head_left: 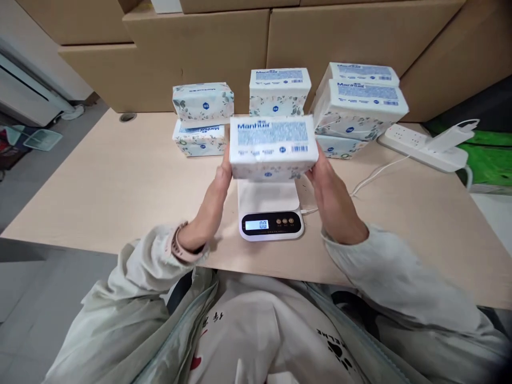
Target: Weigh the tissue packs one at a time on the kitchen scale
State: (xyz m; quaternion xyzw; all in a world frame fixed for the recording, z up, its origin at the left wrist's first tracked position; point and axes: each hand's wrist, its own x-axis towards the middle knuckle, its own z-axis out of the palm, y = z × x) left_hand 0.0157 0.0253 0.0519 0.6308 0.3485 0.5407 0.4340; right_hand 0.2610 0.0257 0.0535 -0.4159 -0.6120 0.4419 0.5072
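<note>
Between my two hands a white and blue tissue pack is held by its short ends, above a white digital scale. My left hand presses its left end, and my right hand grips the right end; the fingers of both are partly hidden behind the pack. The lit scale display reads 0.0. Behind the held pack stands another tissue pack. Two stacked packs lie at the left, the upper tissue pack set on the lower tissue pack.
Several tissue packs are piled at the right. Beside them lies a white power strip with a plugged-in adapter and white cable. Cardboard boxes line the back of the wooden table. A green bag is at far right.
</note>
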